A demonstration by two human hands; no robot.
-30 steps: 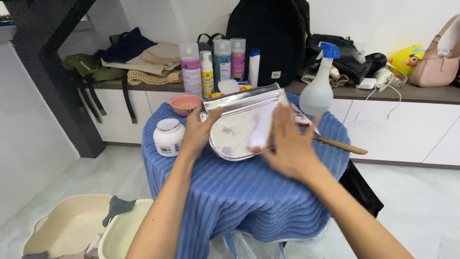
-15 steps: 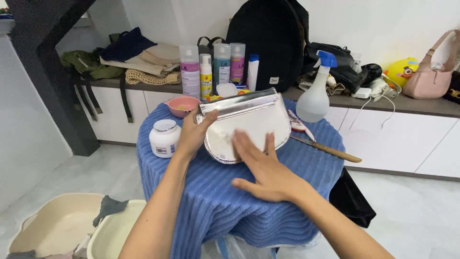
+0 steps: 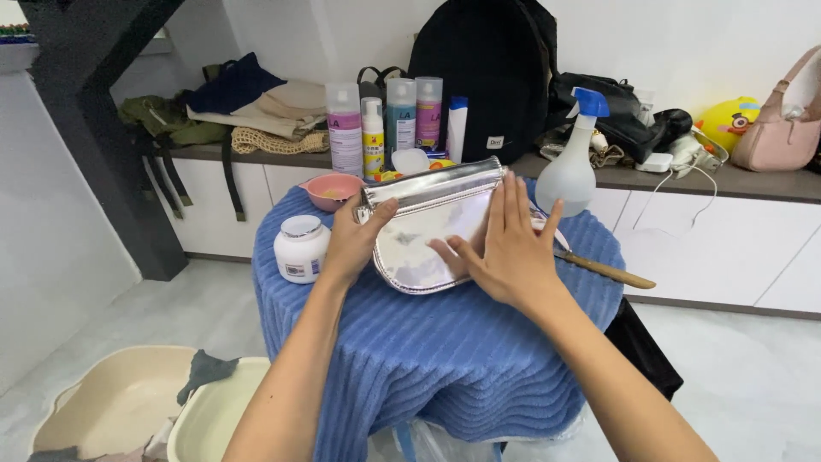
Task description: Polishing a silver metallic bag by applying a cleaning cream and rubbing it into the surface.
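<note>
A shiny silver pouch (image 3: 425, 231) lies on a round table draped in a blue ribbed towel (image 3: 445, 342). My left hand (image 3: 352, 241) grips the pouch's left end, thumb on top near the zip edge. My right hand (image 3: 506, 248) lies flat on the pouch's right side, fingers spread and pointing away from me; I cannot tell whether anything is under the palm.
On the table stand a white jar (image 3: 300, 248), a pink bowl (image 3: 333, 190), a spray bottle (image 3: 571, 162) and a wooden-handled brush (image 3: 603, 270). Behind, a counter holds several bottles (image 3: 386, 124), a black backpack (image 3: 487, 68) and bags. Two beige basins (image 3: 162, 411) sit on the floor at left.
My right hand slid down across the pouch toward me, then back up to its right side. The left hand kept its hold on the left end.
</note>
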